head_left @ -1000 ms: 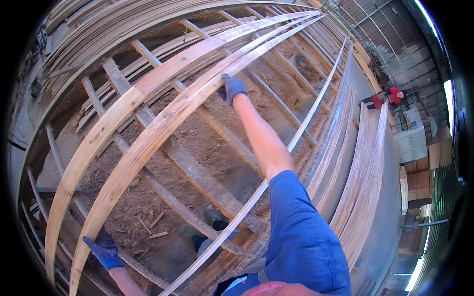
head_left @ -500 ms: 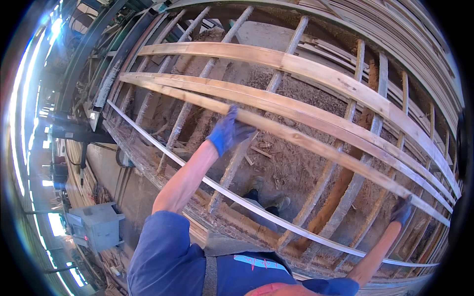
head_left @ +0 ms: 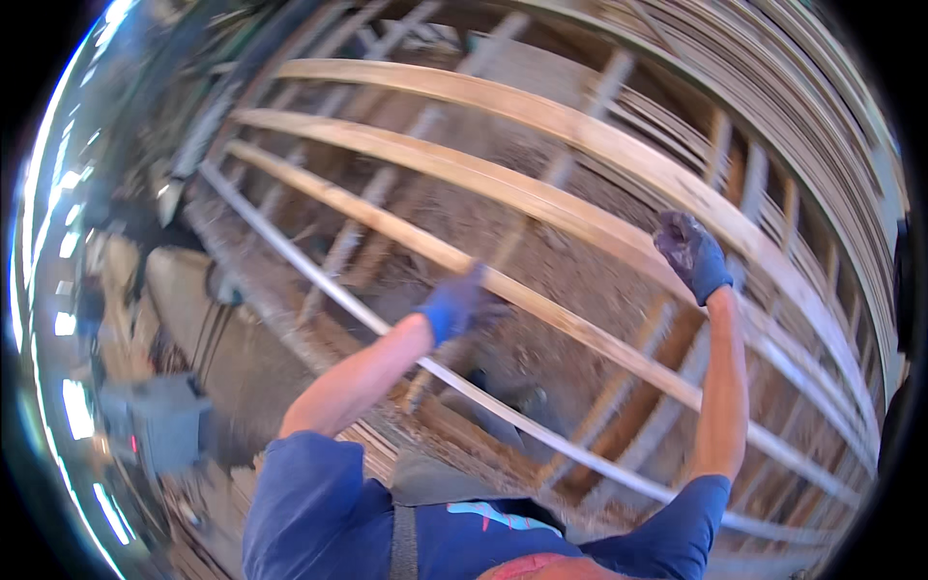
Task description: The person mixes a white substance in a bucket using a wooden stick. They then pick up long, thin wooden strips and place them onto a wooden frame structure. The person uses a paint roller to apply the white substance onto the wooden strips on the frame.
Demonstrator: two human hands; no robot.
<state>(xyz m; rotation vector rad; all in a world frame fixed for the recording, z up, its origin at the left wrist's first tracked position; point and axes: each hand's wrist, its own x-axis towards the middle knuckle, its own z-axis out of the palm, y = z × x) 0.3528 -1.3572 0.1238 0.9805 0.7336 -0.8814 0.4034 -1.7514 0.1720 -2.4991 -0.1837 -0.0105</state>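
Note:
My left hand, in a blue and dark glove, is on the nearest of three long wooden boards. Its thumb side lies over the board and the other fingers are along the near edge; motion blurs them. My right hand, gloved alike, is raised over the middle wooden board with its fingers curled in and nothing visible in them. It hides a short stretch of that board. Beyond it runs the far wooden board. All three boards lie roughly side by side with gaps between.
Crosswise bars of a rack carry the boards. A pale narrow strip runs between me and the nearest board. Stacked long boards fill the far right. A grey box-shaped cabinet stands at left. Debris covers the ground beneath.
The nearest board has come closer to me, away from the middle one, with my left hand at it. My right hand has left its right part and moved up and left to the middle board.

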